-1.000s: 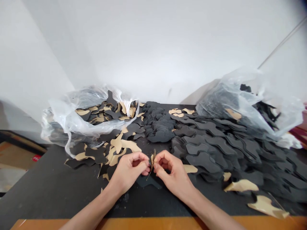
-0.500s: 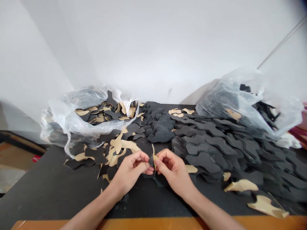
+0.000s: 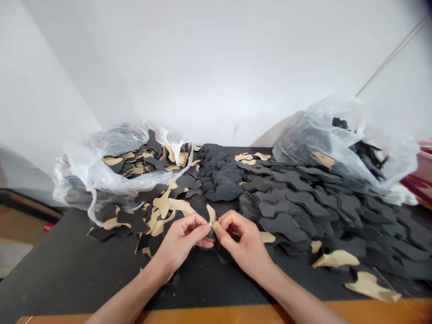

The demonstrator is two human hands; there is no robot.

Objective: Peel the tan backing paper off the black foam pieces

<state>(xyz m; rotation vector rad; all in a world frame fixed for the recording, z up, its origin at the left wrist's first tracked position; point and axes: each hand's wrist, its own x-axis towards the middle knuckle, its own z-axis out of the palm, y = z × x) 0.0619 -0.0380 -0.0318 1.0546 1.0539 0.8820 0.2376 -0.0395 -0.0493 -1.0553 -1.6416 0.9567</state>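
Observation:
My left hand [image 3: 180,243] and my right hand [image 3: 243,243] meet at the middle of the black table top [image 3: 101,270]. Between their fingertips is a black foam cutout [image 3: 212,234] with a strip of tan backing paper [image 3: 211,215] curling up from it. Each hand pinches this piece, and the fingers hide most of it. Loose tan backing strips [image 3: 162,211] and black cutouts lie left of my hands. A large stack of overlapping black cutouts [image 3: 286,216] fans out to the right.
Two clear plastic bags [image 3: 101,180] [image 3: 324,144] full of black cutouts sit at the back left and right. Peeled tan paper scraps [image 3: 369,286] lie at the front right. An orange table edge [image 3: 216,309] runs along the front, and a white wall stands behind.
The tan backing strip has shifted from a thin upright sliver to a wider curled flap. My hands have drawn slightly closer together, and the view has tilted a little.

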